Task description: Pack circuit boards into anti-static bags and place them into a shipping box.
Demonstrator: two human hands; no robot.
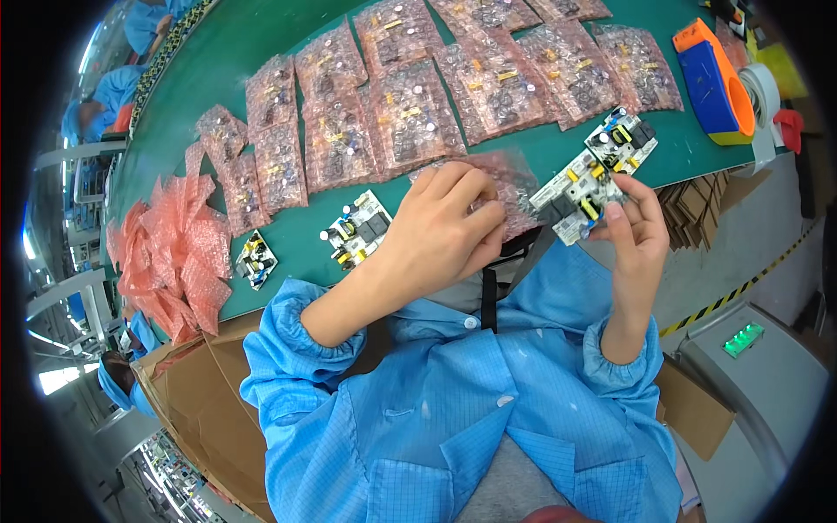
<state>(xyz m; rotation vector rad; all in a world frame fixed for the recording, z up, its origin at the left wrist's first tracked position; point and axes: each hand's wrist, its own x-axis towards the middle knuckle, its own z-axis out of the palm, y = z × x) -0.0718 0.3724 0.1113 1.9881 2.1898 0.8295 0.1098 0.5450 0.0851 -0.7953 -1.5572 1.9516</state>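
My right hand (635, 222) grips a white circuit board (571, 199) with yellow and black components, thumb on top at its right edge. The board is tilted above the table's front edge. Just beyond it, partly overlapped, is another circuit board (621, 139). My left hand (445, 222) is curled with fingers closed on a pink bubble-wrap bag (510, 187); the hand hides much of the bag and its opening. To the left of that hand lies a circuit board (359, 231), and farther left a smaller-looking circuit board (255, 260).
Several bubble-wrapped boards (414, 113) lie in rows on the green table (344, 209). Loose pink bubble bags (179, 253) heap at the left. A blue and orange tape dispenser (711, 83) stands at the right. A cardboard box (196, 392) is below the table edge. Other people work at the far left.
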